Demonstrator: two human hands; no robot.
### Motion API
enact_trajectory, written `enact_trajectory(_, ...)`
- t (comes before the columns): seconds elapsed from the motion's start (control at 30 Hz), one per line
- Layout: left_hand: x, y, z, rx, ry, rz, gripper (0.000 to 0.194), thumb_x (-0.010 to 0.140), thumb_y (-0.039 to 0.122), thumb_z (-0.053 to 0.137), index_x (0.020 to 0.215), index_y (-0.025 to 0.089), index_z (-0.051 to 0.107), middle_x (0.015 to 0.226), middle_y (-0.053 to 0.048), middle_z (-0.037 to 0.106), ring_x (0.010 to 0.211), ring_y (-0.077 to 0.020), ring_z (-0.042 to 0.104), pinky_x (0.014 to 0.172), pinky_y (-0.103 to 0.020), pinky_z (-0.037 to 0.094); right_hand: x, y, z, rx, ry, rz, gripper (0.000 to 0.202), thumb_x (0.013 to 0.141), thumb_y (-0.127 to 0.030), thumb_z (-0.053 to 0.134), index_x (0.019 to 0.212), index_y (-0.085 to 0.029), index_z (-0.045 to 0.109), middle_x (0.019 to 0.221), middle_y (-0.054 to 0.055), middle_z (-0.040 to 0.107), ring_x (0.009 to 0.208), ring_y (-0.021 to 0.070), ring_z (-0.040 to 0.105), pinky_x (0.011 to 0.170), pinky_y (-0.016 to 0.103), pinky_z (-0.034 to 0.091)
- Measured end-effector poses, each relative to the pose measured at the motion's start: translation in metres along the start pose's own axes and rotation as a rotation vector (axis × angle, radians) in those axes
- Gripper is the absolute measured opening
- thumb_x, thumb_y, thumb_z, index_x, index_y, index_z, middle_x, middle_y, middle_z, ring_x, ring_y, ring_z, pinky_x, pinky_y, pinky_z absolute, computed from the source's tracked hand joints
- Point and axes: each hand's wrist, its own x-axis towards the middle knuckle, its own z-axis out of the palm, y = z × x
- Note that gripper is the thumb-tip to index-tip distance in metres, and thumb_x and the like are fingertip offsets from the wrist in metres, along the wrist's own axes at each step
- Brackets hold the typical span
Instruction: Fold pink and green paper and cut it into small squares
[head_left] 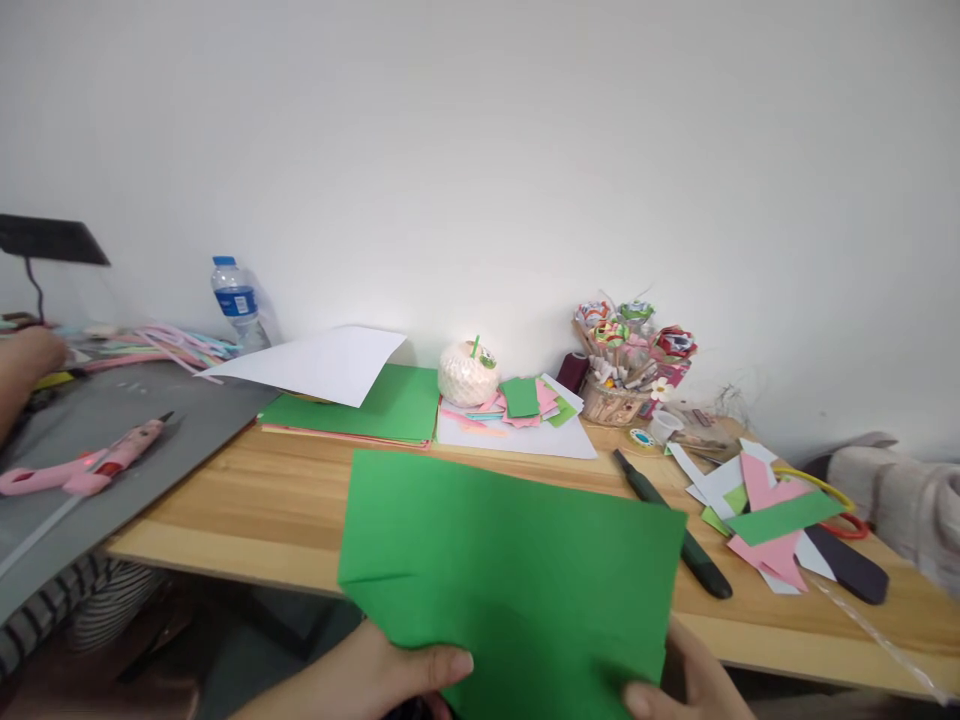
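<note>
A large green paper sheet (pixel 510 560) is held up in front of the table's edge, with a crease near its left side. My left hand (pixel 397 665) grips its lower left edge, thumb on the front face. A dark object shows partly below that thumb; I cannot make out what it is. My right hand (pixel 686 680) holds the lower right part of the sheet, its thumb in front and other fingers behind. Behind the sheet, a dark green pen-like tool (pixel 705 565) lies on the wooden table (pixel 232 500).
A white sheet (pixel 322 360) lies over stacked coloured paper (pixel 397 400). Along the wall stand a bottle (pixel 237 300), a white woven ball (pixel 468 376) and a flower basket (pixel 611 402). Paper scraps (pixel 784 515) lie right. Left are a pink glue gun (pixel 112 460) and another person's hand (pixel 37 352).
</note>
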Motion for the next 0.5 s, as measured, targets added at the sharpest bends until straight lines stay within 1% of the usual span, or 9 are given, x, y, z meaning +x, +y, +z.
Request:
enact_trajectory(0.07, 0.007, 0.016, -0.006, 0.074, 0.018, 0.106, 0.05, 0.066, 0.05, 0.071, 0.104, 0.017, 0.063, 0.103, -0.009, 0.066, 0.091, -0.0248, 0.062, 0.073, -0.035, 0.051, 0.024, -0.035, -0.002, 0.107, -0.044, 0.084, 0.046, 0.074, -0.062, 0.054, 0.087, -0.021, 0.07, 0.08, 0.006, 0.072, 0.07, 0.022, 0.068, 0.059, 0.029, 0.056)
enact_trajectory(0.1, 0.011, 0.026, -0.011, 0.1, 0.068, 0.194, 0.046, 0.066, 0.046, 0.073, 0.102, 0.018, 0.064, 0.104, -0.008, 0.066, 0.095, -0.0247, 0.061, 0.08, -0.036, 0.05, 0.034, -0.051, -0.006, 0.076, -0.042, 0.039, 0.039, 0.073, -0.058, 0.058, 0.077, -0.021, 0.071, 0.074, 0.004, 0.072, 0.065, 0.0203, 0.067, 0.057, 0.028, 0.055)
enact_trajectory(0.17, 0.02, 0.046, -0.023, 0.099, 0.234, 0.399, 0.036, 0.067, 0.04, 0.074, 0.096, 0.019, 0.067, 0.1, -0.005, 0.068, 0.096, -0.0236, 0.061, 0.087, -0.038, 0.047, 0.051, -0.076, -0.019, -0.084, 0.084, -0.168, 0.026, 0.071, -0.049, 0.065, 0.065, -0.024, 0.07, 0.066, 0.001, 0.07, 0.058, 0.018, 0.065, 0.055, 0.026, 0.055)
enact_trajectory(0.2, 0.024, 0.057, -0.03, 0.092, 0.295, 0.528, 0.031, 0.068, 0.038, 0.074, 0.092, 0.02, 0.068, 0.095, -0.004, 0.07, 0.091, -0.023, 0.063, 0.085, -0.038, 0.048, 0.058, -0.086, -0.027, -0.152, 0.143, -0.286, 0.018, 0.073, -0.042, 0.065, 0.067, -0.026, 0.07, 0.07, -0.001, 0.071, 0.062, 0.0177, 0.066, 0.059, 0.026, 0.055)
enact_trajectory(0.27, 0.031, 0.077, -0.043, 0.175, 0.329, 0.802, 0.016, 0.073, 0.032, 0.071, 0.085, 0.022, 0.07, 0.086, -0.002, 0.071, 0.087, -0.0214, 0.063, 0.082, -0.036, 0.049, 0.07, -0.097, -0.042, -0.254, 0.195, -0.522, 0.009, 0.079, -0.032, 0.062, 0.08, -0.028, 0.07, 0.08, 0.0, 0.071, 0.075, 0.0182, 0.066, 0.071, 0.028, 0.054)
enact_trajectory(0.33, 0.037, 0.09, -0.054, 0.35, 0.281, 1.089, 0.017, 0.078, 0.038, 0.065, 0.08, 0.022, 0.071, 0.08, -0.004, 0.07, 0.086, -0.0214, 0.062, 0.082, -0.036, 0.048, 0.08, -0.093, -0.049, -0.342, 0.097, -0.69, 0.017, 0.085, -0.029, 0.053, 0.094, -0.029, 0.067, 0.089, 0.002, 0.07, 0.089, 0.0194, 0.063, 0.079, 0.032, 0.052)
enact_trajectory(0.37, 0.04, 0.092, -0.06, 0.466, 0.259, 1.172, 0.019, 0.08, 0.039, 0.063, 0.081, 0.022, 0.071, 0.079, -0.005, 0.07, 0.086, -0.0214, 0.062, 0.081, -0.035, 0.048, 0.084, -0.085, -0.049, -0.365, 0.1, -0.768, 0.021, 0.088, -0.03, 0.047, 0.097, -0.028, 0.066, 0.09, 0.003, 0.07, 0.092, 0.02, 0.062, 0.08, 0.033, 0.051)
enact_trajectory(0.43, 0.049, 0.088, -0.071, 0.724, 0.222, 1.241, 0.017, 0.082, 0.036, 0.061, 0.086, 0.021, 0.069, 0.082, -0.006, 0.069, 0.088, -0.0213, 0.06, 0.08, -0.035, 0.048, 0.09, -0.06, -0.043, -0.454, 0.084, -0.814, 0.023, 0.089, -0.03, 0.045, 0.1, -0.026, 0.065, 0.096, 0.005, 0.069, 0.098, 0.0203, 0.06, 0.084, 0.035, 0.049)
enact_trajectory(0.5, 0.06, 0.072, -0.081, 0.978, 0.175, 1.252, 0.013, 0.086, 0.027, 0.057, 0.089, 0.021, 0.067, 0.086, -0.006, 0.069, 0.092, -0.0206, 0.059, 0.081, -0.035, 0.047, 0.094, -0.03, -0.033, -0.557, 0.02, -0.758, 0.028, 0.091, -0.025, 0.039, 0.102, -0.023, 0.064, 0.102, 0.007, 0.068, 0.102, 0.0197, 0.058, 0.087, 0.037, 0.047)
